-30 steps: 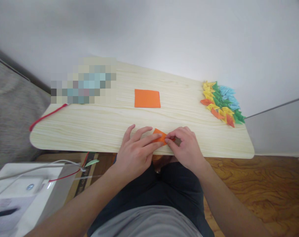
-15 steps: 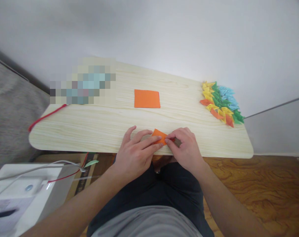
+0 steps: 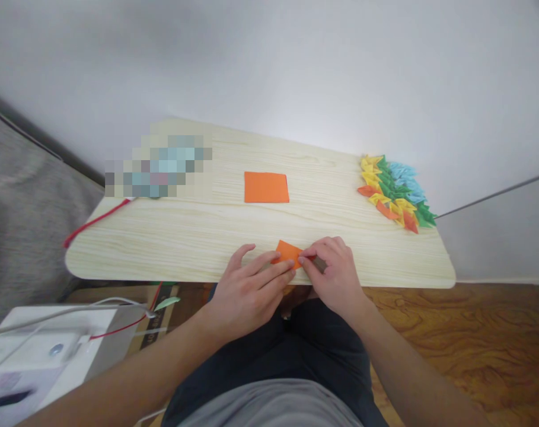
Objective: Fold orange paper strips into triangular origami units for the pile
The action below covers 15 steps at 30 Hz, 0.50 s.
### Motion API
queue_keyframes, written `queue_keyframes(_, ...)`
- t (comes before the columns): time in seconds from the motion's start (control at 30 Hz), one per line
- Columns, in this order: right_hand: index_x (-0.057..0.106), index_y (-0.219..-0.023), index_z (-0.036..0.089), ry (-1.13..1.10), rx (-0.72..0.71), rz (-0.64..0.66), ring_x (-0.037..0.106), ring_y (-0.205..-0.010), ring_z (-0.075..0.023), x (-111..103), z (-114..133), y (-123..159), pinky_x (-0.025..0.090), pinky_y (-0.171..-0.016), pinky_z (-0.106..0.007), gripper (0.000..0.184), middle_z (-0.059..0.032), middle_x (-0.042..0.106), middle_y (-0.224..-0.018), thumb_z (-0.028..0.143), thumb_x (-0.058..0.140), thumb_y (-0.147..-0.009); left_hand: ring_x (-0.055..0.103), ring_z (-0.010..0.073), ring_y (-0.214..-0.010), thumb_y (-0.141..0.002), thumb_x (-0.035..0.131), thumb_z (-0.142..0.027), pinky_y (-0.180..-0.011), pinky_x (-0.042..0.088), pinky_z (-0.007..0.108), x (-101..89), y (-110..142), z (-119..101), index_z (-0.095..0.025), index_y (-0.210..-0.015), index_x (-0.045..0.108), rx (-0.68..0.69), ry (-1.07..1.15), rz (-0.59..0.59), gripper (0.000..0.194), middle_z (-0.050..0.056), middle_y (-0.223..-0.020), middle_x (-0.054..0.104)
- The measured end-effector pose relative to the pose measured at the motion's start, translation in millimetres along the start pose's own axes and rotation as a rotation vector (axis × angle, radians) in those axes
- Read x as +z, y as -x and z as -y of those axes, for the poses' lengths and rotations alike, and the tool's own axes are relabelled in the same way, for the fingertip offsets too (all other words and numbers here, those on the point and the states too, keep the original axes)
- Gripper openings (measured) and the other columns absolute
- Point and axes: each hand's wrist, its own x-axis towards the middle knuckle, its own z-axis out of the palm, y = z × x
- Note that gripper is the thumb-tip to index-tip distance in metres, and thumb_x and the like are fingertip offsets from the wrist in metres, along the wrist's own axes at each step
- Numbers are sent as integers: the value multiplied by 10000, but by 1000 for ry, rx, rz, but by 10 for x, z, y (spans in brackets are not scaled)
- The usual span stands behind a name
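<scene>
A small folded piece of orange paper (image 3: 287, 250) lies at the front edge of the pale wooden table (image 3: 184, 237). My left hand (image 3: 251, 290) rests over its left part with fingers stretched out, fingertips pressing on the paper. At the paper's right end, my right hand (image 3: 334, 267) pinches it between thumb and forefinger. Beyond both hands lies a flat orange paper stack (image 3: 266, 187). The underside of the folded piece and part of its left side are hidden by my fingers.
Several folded paper pieces (image 3: 391, 190) in yellow, green, blue and orange cluster at the table's right end. A blurred-out object (image 3: 166, 169) with a red cable (image 3: 98, 220) lies at the left. A white box (image 3: 64, 344) with cables stands below left.
The view has shifted slightly, so the table sits a little lower in the picture. My hands keep nearly the same hold on the orange paper, with small finger movements on the left.
</scene>
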Motion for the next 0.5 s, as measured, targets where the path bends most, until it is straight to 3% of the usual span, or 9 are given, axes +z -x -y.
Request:
queue_keyframes(0.27, 770, -971, 275, 54, 45, -89, 584, -1002, -276, 29, 40, 80, 467, -900, -454, 50, -55, 670, -1004, 292, 730, -948, 643, 271, -1265, -973, 607, -213, -1204, 297, 548, 23, -50, -127, -286, -1198, 744, -122, 44, -5, 273, 4, -1290, 770)
queue_keyframes(0.5, 759, -1058, 299, 70, 38, -128, 582, -1041, -289, 44, -48, -121, 459, -928, -467, 158, -56, 669, -1069, 341, 781, -906, 588, 309, -1351, -984, 608, -258, -1228, 245, 589, 29, -127, -163, -279, -1272, 722, -192, 10, 16, 310, 31, -1336, 748)
